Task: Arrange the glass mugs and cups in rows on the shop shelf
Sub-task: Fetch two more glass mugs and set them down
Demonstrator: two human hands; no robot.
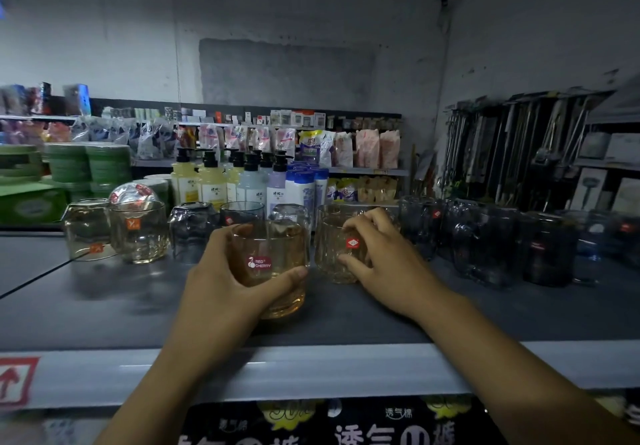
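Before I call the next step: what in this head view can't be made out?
Head view throughout:
- Red Cherry glass: lower left side covered by the left hand.
- Ribbed amber glass: right side covered by the right hand.
- Dark mugs on the right: dim, blurred; count unclear.
- Red arrow sign: cut off by the left edge.

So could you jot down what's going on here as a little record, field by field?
Place: shop shelf, dark grey
Left hand: grips amber glass with cherry sticker
Right hand: grips ribbed glass beside it
Left side: clear cups standing
Right side: dark mugs
Behind: pump bottles
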